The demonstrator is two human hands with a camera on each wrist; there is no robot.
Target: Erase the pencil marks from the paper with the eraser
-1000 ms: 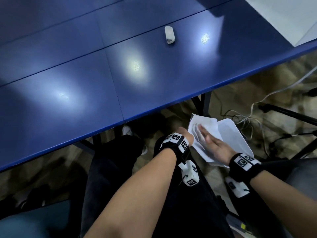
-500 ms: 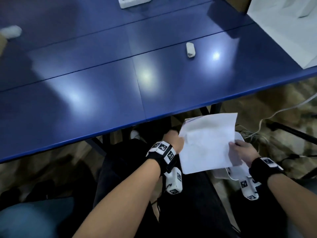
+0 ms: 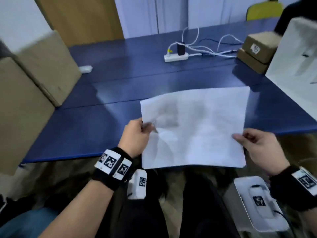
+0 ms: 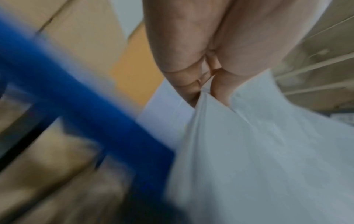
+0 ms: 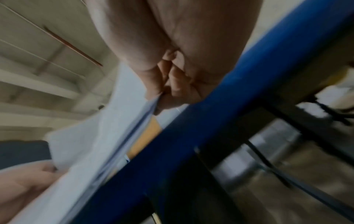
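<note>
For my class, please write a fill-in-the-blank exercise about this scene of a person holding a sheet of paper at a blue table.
1. The paper is held by ____ hands.
2. The left hand pinches the sheet's ____ edge.
3. The table under the sheet is ____ in colour.
4. The power strip lies on the table ____ the paper, farther from the person.

Missing words: two; left; blue; beyond
</note>
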